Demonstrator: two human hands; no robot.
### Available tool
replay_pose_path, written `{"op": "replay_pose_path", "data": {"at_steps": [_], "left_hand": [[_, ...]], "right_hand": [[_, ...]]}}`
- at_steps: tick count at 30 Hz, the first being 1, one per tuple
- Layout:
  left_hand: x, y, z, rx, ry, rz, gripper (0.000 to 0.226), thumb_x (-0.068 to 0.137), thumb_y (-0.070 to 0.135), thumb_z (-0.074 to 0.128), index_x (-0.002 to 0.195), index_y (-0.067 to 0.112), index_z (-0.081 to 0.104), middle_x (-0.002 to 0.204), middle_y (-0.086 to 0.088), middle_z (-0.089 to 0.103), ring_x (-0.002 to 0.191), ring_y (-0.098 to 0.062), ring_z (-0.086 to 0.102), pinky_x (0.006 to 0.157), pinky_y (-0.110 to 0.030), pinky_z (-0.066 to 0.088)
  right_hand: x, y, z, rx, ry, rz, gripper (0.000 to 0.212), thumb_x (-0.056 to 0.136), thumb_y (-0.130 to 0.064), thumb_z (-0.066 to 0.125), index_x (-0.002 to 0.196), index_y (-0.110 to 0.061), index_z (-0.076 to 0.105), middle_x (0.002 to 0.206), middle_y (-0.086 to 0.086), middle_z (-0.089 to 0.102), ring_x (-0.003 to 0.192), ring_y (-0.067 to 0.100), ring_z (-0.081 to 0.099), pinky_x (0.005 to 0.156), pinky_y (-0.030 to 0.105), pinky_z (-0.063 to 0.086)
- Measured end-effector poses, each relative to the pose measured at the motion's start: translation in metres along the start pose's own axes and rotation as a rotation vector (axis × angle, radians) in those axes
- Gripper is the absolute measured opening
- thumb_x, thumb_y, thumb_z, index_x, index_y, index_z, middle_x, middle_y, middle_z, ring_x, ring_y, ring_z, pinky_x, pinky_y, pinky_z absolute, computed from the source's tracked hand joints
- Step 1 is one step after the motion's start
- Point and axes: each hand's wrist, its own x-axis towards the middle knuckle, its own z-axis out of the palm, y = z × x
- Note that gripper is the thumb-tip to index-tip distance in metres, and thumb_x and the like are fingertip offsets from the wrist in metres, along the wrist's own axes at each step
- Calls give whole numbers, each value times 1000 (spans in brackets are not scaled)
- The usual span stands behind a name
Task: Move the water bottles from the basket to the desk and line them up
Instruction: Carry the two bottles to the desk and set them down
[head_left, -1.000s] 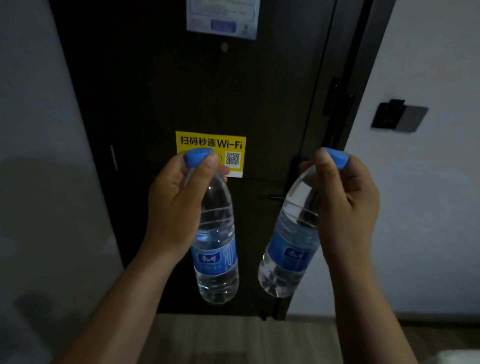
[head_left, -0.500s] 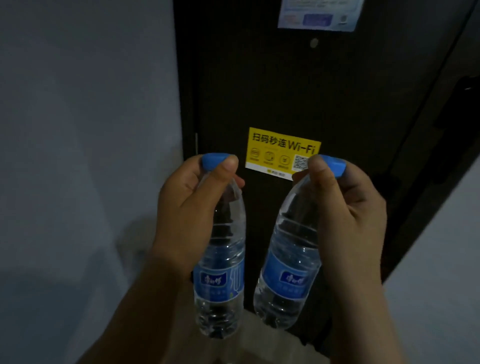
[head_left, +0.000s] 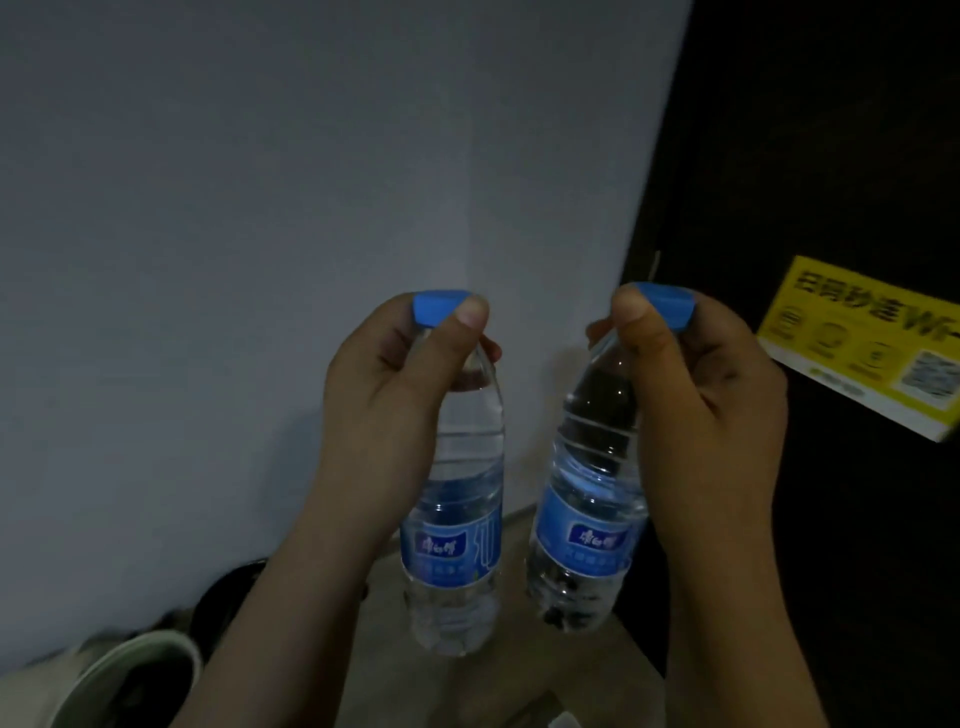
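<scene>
Left hand (head_left: 384, 415), fingers and thumb curled round the neck of a clear plastic water bottle (head_left: 457, 519) with blue cap and label; right hand (head_left: 711, 415) grips a second matching bottle (head_left: 587, 519) likewise, and both hang side by side, apart, in mid-air. Step judged: carrying to the desk, which is not surely in view; the next move calls for setting each down upright in a row. Bottle labels are unreadable; the yellow rectangular sticker (head_left: 862, 343) on the dark door (head_left: 805, 156) shows "Wi" and a QR code.

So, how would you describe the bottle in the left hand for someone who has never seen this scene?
Start at the pale wall left of the dark door. In front of it the left hand and right hand each hold a bottle at its blue cap. The left bottle hangs nearly upright before the wall; the right bottle tilts, nearer the door.
</scene>
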Motion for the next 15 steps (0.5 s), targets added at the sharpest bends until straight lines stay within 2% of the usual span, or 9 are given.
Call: {"op": "replay_pose_path", "data": {"at_steps": [4,8,10,13,15], "left_hand": [[-10,16,-52,97,130,49,32,89,34,56,86,5,68,76,-7,71,69,-13,66,64,-17,52],[-30,39,-116,154,266,80,30,89,35,57,86,8,68,78,-6,72,73,-16,67,67,-20,54],[-44,53,-151,185,334,90,31,87,37,56,87,9,68,78,-6,72,75,-19,68,71,-25,57],[-67,76,-205,237,405,98,32,86,38,56,87,8,68,79,-6,71,80,-24,68,80,-41,58],[-83,92,-240,280,445,115,33,86,38,56,86,8,68,79,-7,71,80,-24,68,80,-42,58]], "right_hand": [[-13,-16,45,35,-123,-44,24,81,-49,54,91,-29,63,81,-11,65,78,-4,63,68,4,45],[-40,-38,96,88,-249,-60,19,86,-46,57,82,-28,62,77,-3,67,71,5,63,61,7,46],[-60,-52,123,115,-302,-67,16,87,-45,57,84,-30,63,79,-7,70,74,4,65,63,7,47],[-98,-78,160,242,-366,-66,15,87,-44,59,89,-31,65,83,-4,72,76,8,67,66,10,49],[-124,-97,185,299,-405,-68,15,87,-44,59,90,-31,66,83,-3,71,75,8,67,65,11,50]]}}
